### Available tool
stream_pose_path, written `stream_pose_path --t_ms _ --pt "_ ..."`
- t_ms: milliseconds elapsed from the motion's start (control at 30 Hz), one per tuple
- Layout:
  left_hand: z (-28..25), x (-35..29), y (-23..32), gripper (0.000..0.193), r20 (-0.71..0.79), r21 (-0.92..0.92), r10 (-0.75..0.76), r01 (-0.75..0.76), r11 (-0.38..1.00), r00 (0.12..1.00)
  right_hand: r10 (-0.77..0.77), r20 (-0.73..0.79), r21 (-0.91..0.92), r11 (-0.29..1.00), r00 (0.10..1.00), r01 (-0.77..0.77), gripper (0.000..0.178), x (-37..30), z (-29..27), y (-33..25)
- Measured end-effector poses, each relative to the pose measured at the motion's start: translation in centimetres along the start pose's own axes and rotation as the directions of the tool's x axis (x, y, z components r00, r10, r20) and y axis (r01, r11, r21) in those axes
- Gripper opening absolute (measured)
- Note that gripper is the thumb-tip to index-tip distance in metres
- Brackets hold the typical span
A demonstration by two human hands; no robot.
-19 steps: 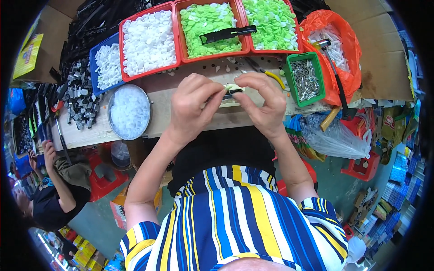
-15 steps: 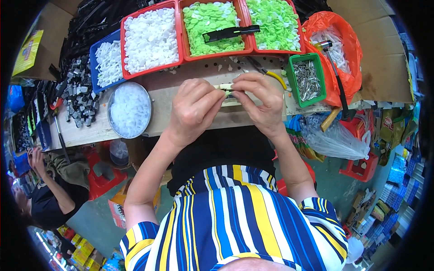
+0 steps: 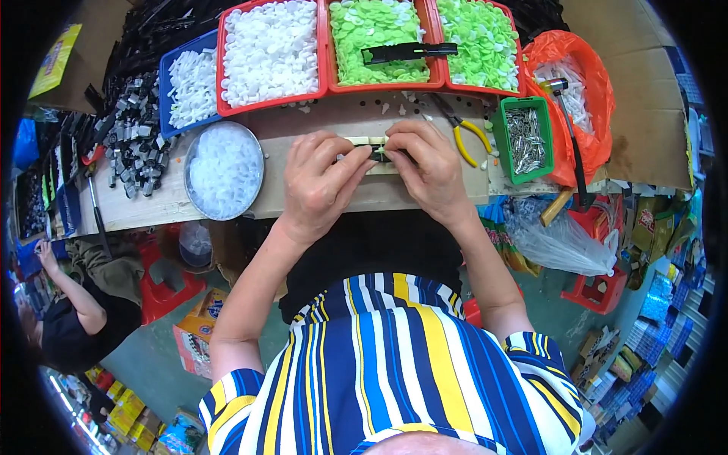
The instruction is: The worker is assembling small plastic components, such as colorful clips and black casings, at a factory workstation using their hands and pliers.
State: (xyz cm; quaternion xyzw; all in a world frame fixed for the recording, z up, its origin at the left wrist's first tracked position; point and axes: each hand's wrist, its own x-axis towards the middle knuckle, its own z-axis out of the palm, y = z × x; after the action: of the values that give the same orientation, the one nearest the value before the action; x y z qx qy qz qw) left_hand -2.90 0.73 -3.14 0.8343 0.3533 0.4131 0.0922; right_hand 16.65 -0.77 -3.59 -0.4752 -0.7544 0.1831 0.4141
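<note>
In the middle of the bench, my left hand and my right hand face each other with fingertips pinched. Between them they grip a small black plastic part with a pale green bit at its centre. The part is at a cream-coloured block on the bench; fingers hide most of both, and I cannot tell whether they touch. Beyond my hands, a long black plastic strip lies across a red tray of green discs.
A blue tray, a round metal dish of translucent pieces and black-and-silver parts lie left. Right are yellow-handled pliers, a green box of metal pins, a hammer and an orange bag. Another person sits left.
The view has shifted, so the trays appear farther right. My fingertips have moved slightly, and the black part between them shows more plainly. The other person's raised arm has moved.
</note>
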Motion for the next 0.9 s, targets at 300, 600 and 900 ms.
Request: stream_pose_path --t_ms 300,600,900 --pt "1.0 -2.3 0.1 0.027 0.117 0.272 0.141 -0.168 0.948 0.983 -0.056 0.042 -0.093 0.994 0.998 0.060 0.009 0.3 0.8 0.5" --pt "1.1 -2.4 0.0 0.024 0.139 0.317 0.161 -0.198 0.927 0.977 -0.067 0.066 -0.075 0.995 0.996 0.072 0.014 0.5 0.2 0.3" --pt "1.4 -2.9 -0.4 0.020 0.136 0.362 0.193 -0.230 0.903 0.972 -0.005 0.125 -0.102 0.995 0.992 0.018 0.009 0.5 0.5 -0.1"
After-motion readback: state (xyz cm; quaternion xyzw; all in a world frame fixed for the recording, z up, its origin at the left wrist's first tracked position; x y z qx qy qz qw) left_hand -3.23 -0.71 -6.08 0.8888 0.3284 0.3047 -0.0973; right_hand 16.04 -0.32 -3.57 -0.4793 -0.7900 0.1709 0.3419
